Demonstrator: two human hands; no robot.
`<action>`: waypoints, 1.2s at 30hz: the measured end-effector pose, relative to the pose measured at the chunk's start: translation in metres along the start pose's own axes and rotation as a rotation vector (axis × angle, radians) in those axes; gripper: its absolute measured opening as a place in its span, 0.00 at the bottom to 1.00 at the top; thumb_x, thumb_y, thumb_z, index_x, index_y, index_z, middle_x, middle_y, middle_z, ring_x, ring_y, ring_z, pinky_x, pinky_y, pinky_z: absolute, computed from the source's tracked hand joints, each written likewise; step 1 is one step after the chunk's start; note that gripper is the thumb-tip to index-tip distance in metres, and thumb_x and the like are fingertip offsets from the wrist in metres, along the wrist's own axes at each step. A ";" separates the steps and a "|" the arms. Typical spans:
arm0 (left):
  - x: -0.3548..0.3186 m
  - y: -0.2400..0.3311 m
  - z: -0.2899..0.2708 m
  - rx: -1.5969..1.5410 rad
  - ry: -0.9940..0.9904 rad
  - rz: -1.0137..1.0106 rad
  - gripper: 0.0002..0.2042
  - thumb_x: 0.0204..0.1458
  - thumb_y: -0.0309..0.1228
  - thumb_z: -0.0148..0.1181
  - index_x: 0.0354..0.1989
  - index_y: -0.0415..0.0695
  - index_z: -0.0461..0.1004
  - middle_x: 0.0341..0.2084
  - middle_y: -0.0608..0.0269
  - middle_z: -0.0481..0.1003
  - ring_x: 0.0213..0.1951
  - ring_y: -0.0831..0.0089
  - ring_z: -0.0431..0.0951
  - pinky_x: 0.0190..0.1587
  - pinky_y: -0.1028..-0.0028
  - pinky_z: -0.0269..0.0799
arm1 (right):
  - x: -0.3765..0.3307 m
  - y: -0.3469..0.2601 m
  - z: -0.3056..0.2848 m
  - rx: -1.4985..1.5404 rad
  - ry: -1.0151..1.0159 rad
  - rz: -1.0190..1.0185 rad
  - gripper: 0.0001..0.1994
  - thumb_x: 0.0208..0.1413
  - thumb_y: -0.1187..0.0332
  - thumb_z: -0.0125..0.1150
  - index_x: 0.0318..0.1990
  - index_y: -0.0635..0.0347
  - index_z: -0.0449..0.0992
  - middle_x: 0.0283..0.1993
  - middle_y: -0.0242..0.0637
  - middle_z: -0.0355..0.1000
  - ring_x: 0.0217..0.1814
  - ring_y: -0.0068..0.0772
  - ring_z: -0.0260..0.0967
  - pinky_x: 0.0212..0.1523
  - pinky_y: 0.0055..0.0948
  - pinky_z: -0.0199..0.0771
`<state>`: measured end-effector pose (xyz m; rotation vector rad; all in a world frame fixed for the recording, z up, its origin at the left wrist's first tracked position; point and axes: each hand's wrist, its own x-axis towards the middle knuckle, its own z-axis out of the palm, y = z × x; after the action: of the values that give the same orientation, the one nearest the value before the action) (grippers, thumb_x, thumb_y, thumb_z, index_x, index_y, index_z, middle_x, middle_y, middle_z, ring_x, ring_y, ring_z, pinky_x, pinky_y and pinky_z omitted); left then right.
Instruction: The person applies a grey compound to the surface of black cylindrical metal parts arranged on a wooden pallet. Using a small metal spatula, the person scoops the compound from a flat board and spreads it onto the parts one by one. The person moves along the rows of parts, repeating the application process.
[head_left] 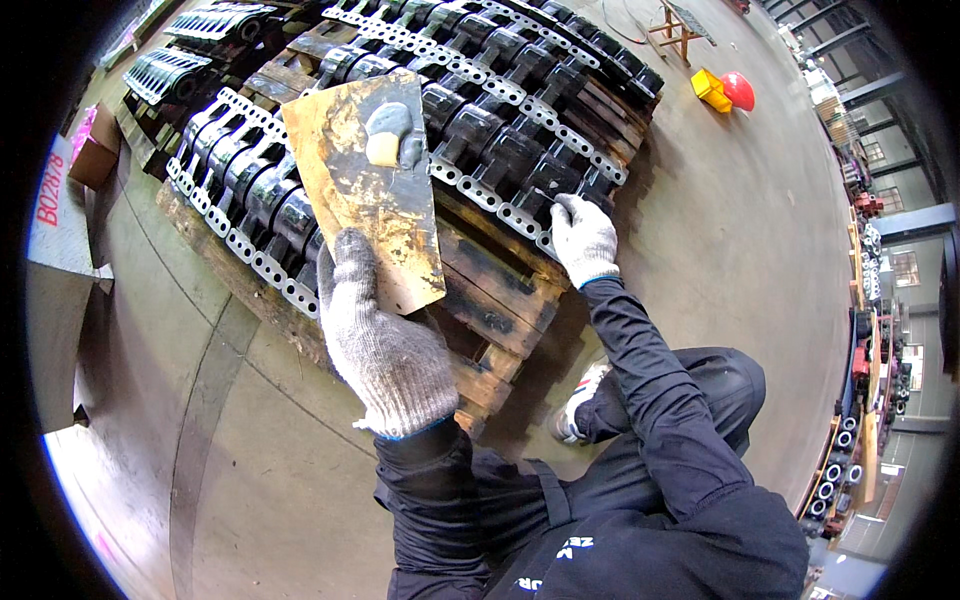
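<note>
My left hand (390, 345), in a grey-white knit glove, grips the lower edge of a stained flat board (345, 190), thumb lying on top. On the board sits a lump of grey paste (398, 120) with a pale yellow patch at its lower edge. My right hand (584, 238), gloved too, is closed with its fingers at the near right end of a row of black-painted metal track links (515, 155). Whatever its fingers may hold is hidden. The links have pale faces pierced with round holes. Another such row (255, 190) lies left of the board.
Wooden pallets (500, 290) carry the rows, and more links (165, 75) are stacked at far left. A cardboard box (93, 147) stands at left. On the floor at far right are a yellow container (710, 90) and a red rounded object (738, 92); a small stand (682, 28) is beyond.
</note>
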<state>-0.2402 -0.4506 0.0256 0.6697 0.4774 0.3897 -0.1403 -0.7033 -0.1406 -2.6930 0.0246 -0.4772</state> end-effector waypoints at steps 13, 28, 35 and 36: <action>-0.002 0.002 -0.006 0.036 0.022 -0.025 0.19 0.66 0.40 0.51 0.56 0.37 0.70 0.46 0.56 0.76 0.45 0.69 0.80 0.48 0.71 0.78 | 0.025 -0.004 0.006 -0.189 -0.095 -0.101 0.12 0.60 0.57 0.55 0.43 0.50 0.80 0.37 0.43 0.78 0.41 0.49 0.76 0.42 0.47 0.76; -0.005 0.005 -0.003 0.062 0.018 -0.003 0.20 0.64 0.38 0.53 0.57 0.34 0.66 0.43 0.56 0.76 0.42 0.71 0.79 0.46 0.72 0.76 | 0.022 -0.010 0.008 -0.338 -0.107 -0.216 0.10 0.61 0.58 0.54 0.37 0.51 0.78 0.31 0.40 0.75 0.34 0.47 0.76 0.35 0.46 0.77; -0.005 0.004 -0.004 0.042 0.061 -0.058 0.20 0.65 0.41 0.51 0.56 0.37 0.69 0.45 0.57 0.77 0.44 0.71 0.80 0.47 0.72 0.78 | 0.019 -0.010 0.009 -0.335 -0.125 -0.226 0.10 0.61 0.58 0.54 0.37 0.51 0.78 0.31 0.40 0.75 0.33 0.47 0.76 0.33 0.46 0.77; -0.005 0.004 -0.004 0.042 0.080 -0.064 0.21 0.65 0.42 0.52 0.56 0.37 0.69 0.44 0.57 0.77 0.43 0.71 0.80 0.46 0.72 0.78 | 0.020 -0.009 0.010 -0.329 -0.133 -0.228 0.10 0.61 0.58 0.54 0.38 0.51 0.78 0.31 0.40 0.75 0.33 0.47 0.76 0.34 0.46 0.77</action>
<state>-0.2470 -0.4481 0.0275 0.6791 0.5832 0.3479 -0.1189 -0.6927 -0.1387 -3.0635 -0.2664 -0.3878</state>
